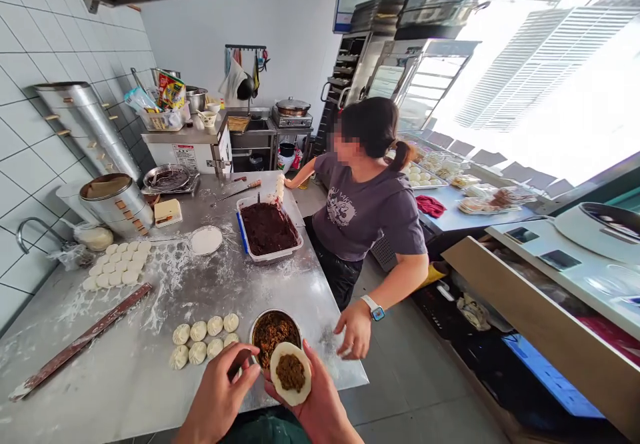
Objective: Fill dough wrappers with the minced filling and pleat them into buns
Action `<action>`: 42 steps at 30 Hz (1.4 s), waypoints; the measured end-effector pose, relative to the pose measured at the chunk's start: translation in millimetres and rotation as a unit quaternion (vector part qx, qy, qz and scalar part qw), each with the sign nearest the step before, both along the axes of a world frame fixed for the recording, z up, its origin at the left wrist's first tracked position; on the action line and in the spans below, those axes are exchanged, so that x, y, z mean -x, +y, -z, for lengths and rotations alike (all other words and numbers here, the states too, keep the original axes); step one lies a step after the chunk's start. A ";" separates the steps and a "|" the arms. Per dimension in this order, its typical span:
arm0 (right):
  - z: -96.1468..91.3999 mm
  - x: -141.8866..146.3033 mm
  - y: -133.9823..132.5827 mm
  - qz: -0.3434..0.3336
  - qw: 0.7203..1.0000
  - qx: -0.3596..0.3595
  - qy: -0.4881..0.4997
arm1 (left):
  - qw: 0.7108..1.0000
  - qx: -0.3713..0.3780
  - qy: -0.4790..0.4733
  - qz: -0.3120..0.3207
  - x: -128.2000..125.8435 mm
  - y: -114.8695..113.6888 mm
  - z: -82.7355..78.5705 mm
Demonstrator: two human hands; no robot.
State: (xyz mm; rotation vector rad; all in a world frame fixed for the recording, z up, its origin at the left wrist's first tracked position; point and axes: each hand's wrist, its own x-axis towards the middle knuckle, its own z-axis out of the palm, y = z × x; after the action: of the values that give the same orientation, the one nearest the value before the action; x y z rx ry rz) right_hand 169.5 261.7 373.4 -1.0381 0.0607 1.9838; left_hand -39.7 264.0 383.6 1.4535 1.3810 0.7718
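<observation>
My right hand (pixel 323 407) lies palm up at the table's front edge. It cups a round dough wrapper (pixel 291 394) with a lump of brown filling (pixel 291 372) in its middle. My left hand (pixel 220 394) is just left of it, with the fingers curled together near the wrapper's left edge and the rim of the metal bowl of brown filling (pixel 273 329). What those fingers hold, if anything, I cannot make out. Several finished pleated buns (pixel 204 341) lie in two rows left of the bowl.
A co-worker (pixel 367 211) stands at the table's right side, one hand (pixel 355 329) on its edge near the bowl. On the floured steel table (pixel 150 371) are a tray of dark red paste (pixel 269 229), dough pieces (pixel 117 264), a long rolling stick (pixel 83 341) and a flat wrapper (pixel 206 239).
</observation>
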 end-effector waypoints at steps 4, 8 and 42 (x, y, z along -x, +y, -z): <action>-13.0 9.2 -3.6 -0.105 0.988 -0.114 -0.020 | 0.998 -0.011 -0.004 0.061 -15.5 16.2 -17.2; -10.1 4.5 -9.6 -0.140 0.958 -0.221 -0.118 | 0.998 -0.011 0.013 0.059 -15.6 6.7 -23.8; -19.2 -0.4 -1.1 -0.313 0.796 -0.334 -0.397 | 0.910 -0.210 0.285 0.216 -25.1 -4.3 -21.1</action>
State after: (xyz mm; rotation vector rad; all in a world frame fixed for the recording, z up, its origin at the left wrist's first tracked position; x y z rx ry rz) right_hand 169.9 260.6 392.6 -1.3922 -1.5014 1.6731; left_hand -14.6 259.7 404.7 2.3662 1.2606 0.3701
